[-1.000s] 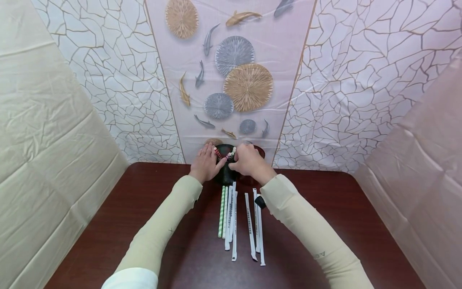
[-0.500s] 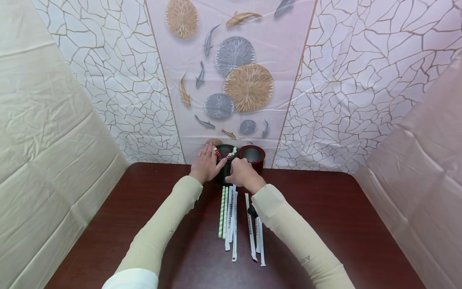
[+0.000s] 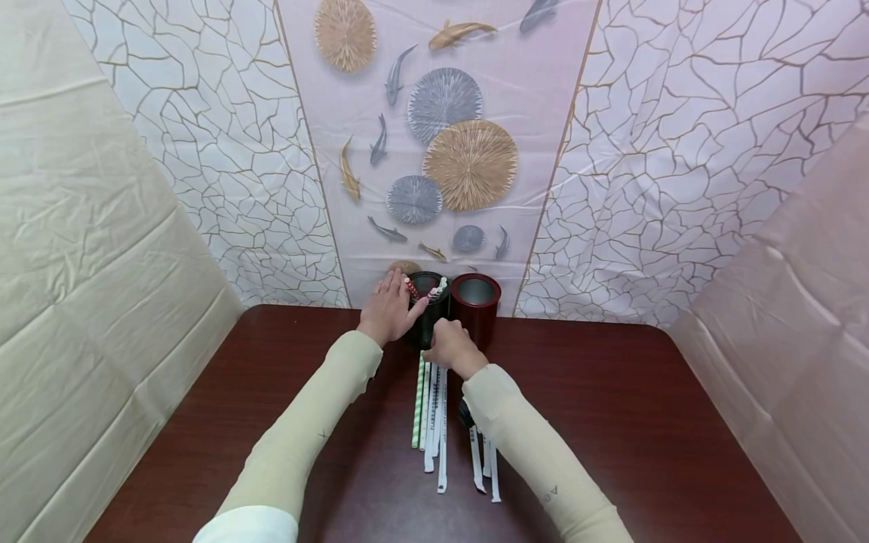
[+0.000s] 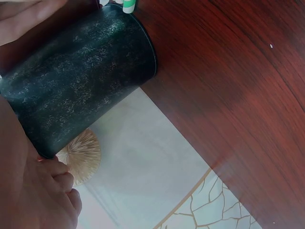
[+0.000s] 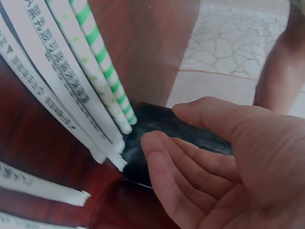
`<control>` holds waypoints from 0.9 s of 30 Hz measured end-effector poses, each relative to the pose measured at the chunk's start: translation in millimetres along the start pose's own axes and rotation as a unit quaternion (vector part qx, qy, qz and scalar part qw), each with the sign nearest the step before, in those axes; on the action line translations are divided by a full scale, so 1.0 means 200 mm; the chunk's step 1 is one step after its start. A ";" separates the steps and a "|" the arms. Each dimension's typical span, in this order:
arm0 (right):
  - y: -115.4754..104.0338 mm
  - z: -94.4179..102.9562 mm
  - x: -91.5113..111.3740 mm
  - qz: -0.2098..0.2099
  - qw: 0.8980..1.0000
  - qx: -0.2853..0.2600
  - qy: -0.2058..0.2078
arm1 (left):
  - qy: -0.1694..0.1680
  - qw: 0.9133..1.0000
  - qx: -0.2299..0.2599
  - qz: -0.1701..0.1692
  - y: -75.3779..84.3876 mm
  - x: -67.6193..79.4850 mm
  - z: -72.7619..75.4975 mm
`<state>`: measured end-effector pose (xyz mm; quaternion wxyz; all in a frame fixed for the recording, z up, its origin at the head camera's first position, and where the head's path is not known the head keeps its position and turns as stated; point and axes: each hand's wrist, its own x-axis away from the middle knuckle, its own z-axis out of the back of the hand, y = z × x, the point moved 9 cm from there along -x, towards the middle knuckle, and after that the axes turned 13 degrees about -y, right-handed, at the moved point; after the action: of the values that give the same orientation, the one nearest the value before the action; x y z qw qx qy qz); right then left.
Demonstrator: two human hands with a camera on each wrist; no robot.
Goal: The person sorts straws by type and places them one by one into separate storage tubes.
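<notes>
My left hand (image 3: 388, 309) holds the black cup (image 3: 421, 332) by its left side, thumb across the front near the rim. Red-and-white straws (image 3: 410, 288) and pale patterned straws (image 3: 440, 286) stick up inside that cup. In the left wrist view, the cup's dark mottled wall (image 4: 86, 76) lies between thumb and fingers. My right hand (image 3: 451, 347) hovers over the far ends of the straws on the table, thumb and fingers apart with nothing between them. A green-striped straw (image 5: 102, 59) and white paper-wrapped straws (image 5: 66, 67) lie beside it.
A dark red cup (image 3: 477, 317) stands touching or close to the black cup's right side. More wrapped straws (image 3: 477, 467) lie partly under the right forearm. Behind the brown table (image 3: 597, 407) rises a patterned cloth backdrop (image 3: 468, 166).
My right hand has moved from the rims of the cups down toward the straws on the table, uncovering the red cup. My left hand stays on the black cup.
</notes>
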<state>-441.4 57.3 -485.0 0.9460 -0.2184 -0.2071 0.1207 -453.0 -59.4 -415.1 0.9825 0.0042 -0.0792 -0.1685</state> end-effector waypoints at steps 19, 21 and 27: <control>0.00 -0.13 0.04 -0.037 0.998 -0.038 0.028 | -0.004 1.000 -0.005 0.000 0.00 -0.01 -0.02; 0.01 -0.14 0.01 -0.034 0.998 -0.046 0.025 | -0.005 1.000 -0.005 0.000 0.00 -0.01 -0.02; 0.10 -0.19 -0.12 -0.034 0.998 -0.037 0.025 | -0.007 1.000 -0.002 0.001 0.00 -0.01 -0.01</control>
<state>-447.8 52.4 -533.8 0.9458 -0.2490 -0.1945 0.0755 -454.5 -59.7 -418.3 0.9821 0.0006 -0.0856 -0.1676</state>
